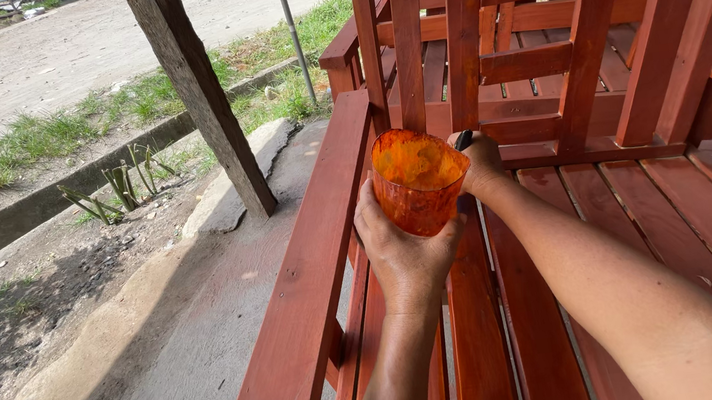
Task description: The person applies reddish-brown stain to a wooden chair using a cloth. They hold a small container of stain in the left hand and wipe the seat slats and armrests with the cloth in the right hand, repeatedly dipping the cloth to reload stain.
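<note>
My left hand (pixel 402 253) grips an orange-stained clear plastic cup (pixel 415 181) from below and behind, holding it above the slats of a red-brown wooden bench (pixel 518 316). My right hand (pixel 481 163) is just behind the cup's right rim, closed around a dark handle (pixel 463 139) whose tip alone shows; the rest of that tool is hidden by the cup and the hand. The cup's inside is coated with orange-red liquid.
The bench armrest (pixel 310 270) runs along the left. More red-brown chairs (pixel 556 45) are stacked behind. A leaning wooden post (pixel 200 92) stands on the concrete floor (pixel 185 360), with a grass verge, a gutter and a dirt road beyond.
</note>
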The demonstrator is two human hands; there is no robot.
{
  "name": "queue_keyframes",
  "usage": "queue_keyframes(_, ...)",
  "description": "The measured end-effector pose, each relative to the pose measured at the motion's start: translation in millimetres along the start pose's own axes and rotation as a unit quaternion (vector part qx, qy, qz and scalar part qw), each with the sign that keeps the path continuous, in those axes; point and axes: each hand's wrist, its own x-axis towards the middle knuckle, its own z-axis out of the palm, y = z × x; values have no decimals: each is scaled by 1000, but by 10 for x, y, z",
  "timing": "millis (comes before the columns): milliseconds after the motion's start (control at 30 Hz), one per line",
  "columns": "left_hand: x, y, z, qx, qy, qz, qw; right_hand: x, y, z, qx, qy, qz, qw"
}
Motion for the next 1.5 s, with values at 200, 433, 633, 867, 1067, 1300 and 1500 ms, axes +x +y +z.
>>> queue_keyframes(200, -234, 231, -223, 25, 13, 41, 999, -834, -306, -350, 90, -19, 98, 991)
queue_keyframes(433, -498, 427, -575, 43, 13, 77, 996, -2070, -565, -746, 117, -89, 99, 984)
queue_keyframes(633, -845, 570, -811, 9, -6, 64, 998, -2971, -899, -902, 97, -116, 125, 981)
queue_keyframes(867, -1013, 752, -870, 7, -14, 78, 997, -3621, -744, -1118, 154, -191, 112, 963)
queue_keyframes(1067, -1095, 824, -841, -7, -78, 47, 996, -3551, -562, -1639, 179, -64, 107, 976)
queue_keyframes(1300, -1138, 833, -775, -1, -73, 57, 996, -3536, -578, -2352, 54, 30, 104, 993)
queue_keyframes(1500, -1053, 756, -733, -11, -66, 42, 997, -3542, -383, -2209, 32, -68, 188, 979)
